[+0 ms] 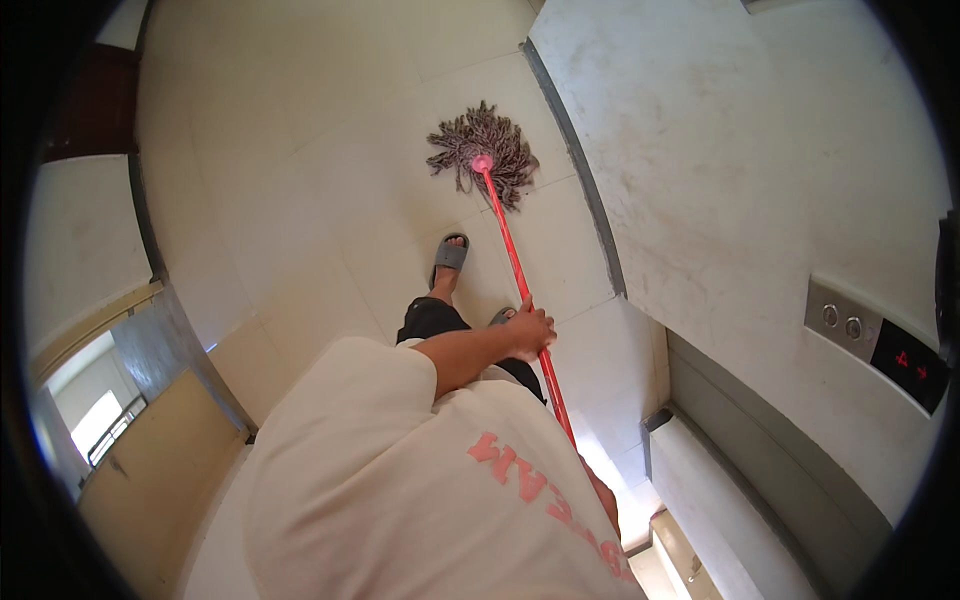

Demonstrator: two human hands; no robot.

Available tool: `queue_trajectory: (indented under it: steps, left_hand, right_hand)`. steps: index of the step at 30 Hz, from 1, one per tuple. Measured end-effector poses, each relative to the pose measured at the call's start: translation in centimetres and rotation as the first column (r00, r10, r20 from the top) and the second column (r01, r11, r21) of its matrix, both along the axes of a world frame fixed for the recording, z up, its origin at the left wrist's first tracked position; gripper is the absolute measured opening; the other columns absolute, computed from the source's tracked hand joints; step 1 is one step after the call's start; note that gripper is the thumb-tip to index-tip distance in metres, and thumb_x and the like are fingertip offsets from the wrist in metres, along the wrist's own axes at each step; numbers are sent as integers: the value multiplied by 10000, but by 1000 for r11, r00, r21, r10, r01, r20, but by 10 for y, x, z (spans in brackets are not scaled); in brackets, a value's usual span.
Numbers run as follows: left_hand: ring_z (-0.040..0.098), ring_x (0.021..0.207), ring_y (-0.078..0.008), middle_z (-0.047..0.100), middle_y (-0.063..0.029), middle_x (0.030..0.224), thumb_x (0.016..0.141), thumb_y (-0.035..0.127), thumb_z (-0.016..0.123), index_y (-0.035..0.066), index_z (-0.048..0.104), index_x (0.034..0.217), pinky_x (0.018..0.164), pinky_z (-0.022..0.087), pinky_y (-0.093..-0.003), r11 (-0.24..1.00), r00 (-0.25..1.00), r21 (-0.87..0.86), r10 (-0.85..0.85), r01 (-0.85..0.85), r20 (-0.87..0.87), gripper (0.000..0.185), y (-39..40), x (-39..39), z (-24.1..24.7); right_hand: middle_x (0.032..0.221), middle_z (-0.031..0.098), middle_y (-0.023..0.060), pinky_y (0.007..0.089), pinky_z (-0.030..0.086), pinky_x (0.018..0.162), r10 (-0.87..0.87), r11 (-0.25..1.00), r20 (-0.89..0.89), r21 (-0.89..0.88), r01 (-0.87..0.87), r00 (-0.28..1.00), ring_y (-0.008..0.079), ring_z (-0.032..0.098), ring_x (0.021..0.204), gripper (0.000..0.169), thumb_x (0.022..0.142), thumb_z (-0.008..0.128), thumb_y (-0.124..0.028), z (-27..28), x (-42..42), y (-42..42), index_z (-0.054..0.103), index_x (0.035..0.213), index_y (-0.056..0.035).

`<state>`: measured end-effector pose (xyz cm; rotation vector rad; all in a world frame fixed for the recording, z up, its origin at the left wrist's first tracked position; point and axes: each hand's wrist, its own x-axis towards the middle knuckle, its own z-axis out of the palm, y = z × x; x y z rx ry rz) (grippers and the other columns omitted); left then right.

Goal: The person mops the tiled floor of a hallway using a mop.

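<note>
My left hand point(531, 331) is closed around the red handle point(511, 251) of a string mop, about halfway along it. The grey-brown mop head point(487, 146) lies spread on the tiled floor ahead of my feet, joined to the handle by a pink socket point(481, 163). At the lower right, part of my right arm or hand point(602, 495) shows beside my shirt, by the upper stretch of the handle. My shirt covers much of it, so its fingers and any grip are hidden.
Pale floor tiles point(315, 195) run between two walls. The right wall point(720, 165) has a dark baseboard point(574, 154) and an elevator call panel point(847, 319) beside a grey metal door point(757, 405). On the left are a dark red door point(94, 101) and a window opening point(105, 420). My sandalled foot point(450, 255) stands near the mop.
</note>
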<state>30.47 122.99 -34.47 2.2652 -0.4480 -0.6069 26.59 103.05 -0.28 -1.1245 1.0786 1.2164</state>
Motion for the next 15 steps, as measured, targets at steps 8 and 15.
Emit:
queue_trajectory:
  steps: [8,15]
  left_hand:
    - [539,1117,-285,600,-72,1070,692,259,717,185,690,926,990,328,-624,967,995,238,-85,95,-50,247,111,98,-26]
    - [535,1151,-311,603,-88,1113,691,240,718,179,715,963,988,275,-709,975,967,95,-184,203,-178,279,14,14,23]
  right_hand:
    - [553,373,-72,206,235,326,-44,979,-188,186,80,981,54,283,366,357,1018,465,-400,-83,63,39,457,1375,-381]
    - [534,388,-71,203,239,320,-23,1000,-212,-24,18,977,54,313,363,343,1018,466,-414,-16,-10,-31,480,1360,-386]
